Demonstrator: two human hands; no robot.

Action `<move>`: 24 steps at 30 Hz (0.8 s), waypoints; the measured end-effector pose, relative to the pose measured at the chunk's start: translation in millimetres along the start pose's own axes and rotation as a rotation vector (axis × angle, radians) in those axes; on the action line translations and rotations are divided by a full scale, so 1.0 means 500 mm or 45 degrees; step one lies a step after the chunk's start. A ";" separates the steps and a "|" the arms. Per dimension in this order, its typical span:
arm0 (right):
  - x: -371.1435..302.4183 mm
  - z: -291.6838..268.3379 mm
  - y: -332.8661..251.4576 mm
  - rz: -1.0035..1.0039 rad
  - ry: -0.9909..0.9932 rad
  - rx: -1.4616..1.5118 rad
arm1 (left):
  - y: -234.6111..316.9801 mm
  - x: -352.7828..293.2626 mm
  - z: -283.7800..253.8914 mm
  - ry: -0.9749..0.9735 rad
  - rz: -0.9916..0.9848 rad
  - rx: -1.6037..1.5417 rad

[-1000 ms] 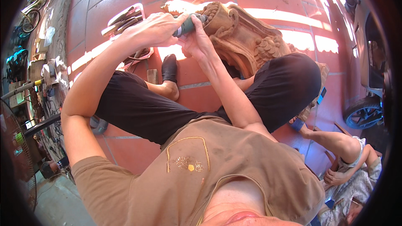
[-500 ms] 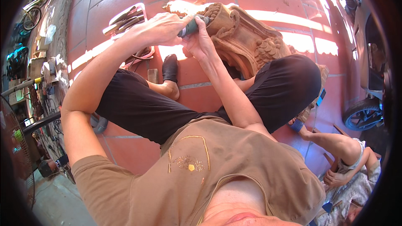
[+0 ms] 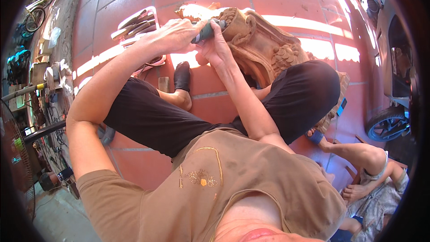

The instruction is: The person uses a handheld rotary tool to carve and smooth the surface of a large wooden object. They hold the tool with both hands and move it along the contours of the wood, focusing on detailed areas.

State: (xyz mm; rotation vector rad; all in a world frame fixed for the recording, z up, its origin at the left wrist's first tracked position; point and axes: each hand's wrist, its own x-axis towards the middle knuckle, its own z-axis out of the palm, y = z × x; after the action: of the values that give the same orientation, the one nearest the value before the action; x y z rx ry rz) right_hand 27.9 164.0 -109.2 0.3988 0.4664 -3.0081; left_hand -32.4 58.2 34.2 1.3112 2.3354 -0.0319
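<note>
My left hand [image 3: 178, 34] and my right hand [image 3: 217, 52] are both closed around a green, cylindrical rotary tool [image 3: 207, 32]. The left hand grips its rear end, and the right hand has its thumb and fingers near the front. The tool's grey nose points at a carved brown wooden piece [image 3: 257, 34] with scrolls and rounded leaf or fruit clusters. Whether the tip touches the wood I cannot tell, as it is small and partly hidden. The carving lies tilted on the floor beyond my bent right leg [image 3: 309, 87], which hides its near end.
A pink-rimmed tray [image 3: 154, 15] of several long hand tools [image 3: 138, 23] is left of my hands. A small wooden block [image 3: 164, 84] lies by my foot [image 3: 182, 78]. Another person [image 3: 371, 179] sits at the lower right, near a wheel [image 3: 389, 124]. A fan [image 3: 17, 152] stands left.
My hands and the tool have shifted very slightly, staying by the same end of the carving. The person at the lower right has moved a little.
</note>
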 end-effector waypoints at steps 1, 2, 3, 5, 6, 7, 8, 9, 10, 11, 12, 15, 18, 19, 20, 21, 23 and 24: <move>0.002 -0.003 -0.005 -0.015 -0.005 -0.006 | 0.002 -0.004 0.004 0.092 0.041 0.017; -0.001 0.003 -0.014 -0.025 -0.027 -0.036 | 0.002 -0.008 0.008 0.185 0.076 0.034; -0.007 0.019 -0.029 -0.034 -0.053 -0.063 | 0.002 -0.011 0.008 0.206 0.070 0.039; -0.010 0.031 -0.036 -0.055 -0.051 -0.103 | 0.004 -0.011 0.002 0.249 0.069 0.050; -0.011 0.033 -0.030 -0.051 -0.045 -0.095 | 0.004 -0.014 -0.001 0.207 0.047 0.036; -0.011 0.035 -0.019 -0.046 -0.040 -0.087 | 0.003 -0.019 -0.004 0.165 0.025 0.022; -0.012 0.034 -0.010 -0.039 -0.036 -0.078 | 0.002 -0.024 -0.005 0.122 0.000 0.007; -0.011 0.028 -0.004 -0.015 -0.061 -0.060 | 0.002 -0.025 -0.005 0.077 -0.018 0.013; -0.010 0.020 0.001 0.009 -0.086 -0.043 | 0.002 -0.026 -0.004 0.033 -0.035 0.019; -0.010 0.016 0.007 0.037 -0.112 -0.023 | 0.002 -0.027 -0.003 -0.014 -0.057 0.024; -0.008 0.012 0.013 0.044 -0.095 -0.023 | 0.002 -0.029 -0.001 -0.025 -0.071 0.018; -0.004 0.005 0.022 0.053 -0.060 -0.017 | 0.001 -0.029 0.002 -0.051 -0.094 0.008; -0.002 -0.001 0.026 0.052 -0.063 -0.004 | -0.009 -0.022 0.012 -0.054 -0.077 0.007; 0.000 -0.004 0.025 0.055 -0.071 -0.005 | -0.015 -0.018 0.017 -0.046 -0.064 0.006; -0.001 -0.006 0.024 0.057 -0.076 -0.006 | -0.013 -0.016 0.018 -0.040 -0.048 0.003; -0.001 -0.009 0.024 0.051 -0.068 -0.008 | -0.010 -0.016 0.016 -0.048 -0.052 -0.008; 0.000 -0.010 0.022 0.039 -0.054 -0.016 | -0.001 -0.018 0.006 -0.062 -0.060 -0.029; -0.001 -0.009 0.021 0.034 -0.033 -0.023 | -0.001 -0.015 0.007 -0.065 -0.058 -0.021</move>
State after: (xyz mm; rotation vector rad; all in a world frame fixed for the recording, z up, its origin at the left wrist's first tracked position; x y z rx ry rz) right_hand 30.5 155.4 -116.3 0.3608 0.4815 -2.9777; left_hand -28.1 51.2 34.1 1.2351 2.3169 -0.0598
